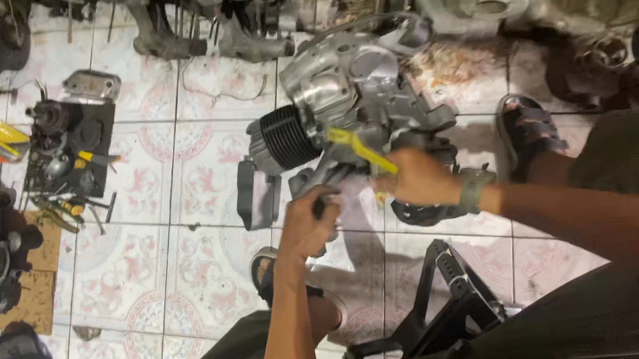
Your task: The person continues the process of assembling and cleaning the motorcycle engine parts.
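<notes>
Both hands (305,224) (420,176) reach forward, fingers curled

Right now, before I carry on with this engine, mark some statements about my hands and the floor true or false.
1. The right hand holds a yellow tool against the engine. True.
2. The left hand rests flat on the tiles. False: it grips a dark part at the engine's lower side.
3. The engine stands on a workbench. False: it sits on the patterned tiled floor.
4. A tray of tools lies on the floor away from both hands, towards the picture's left edge. True.
</notes>
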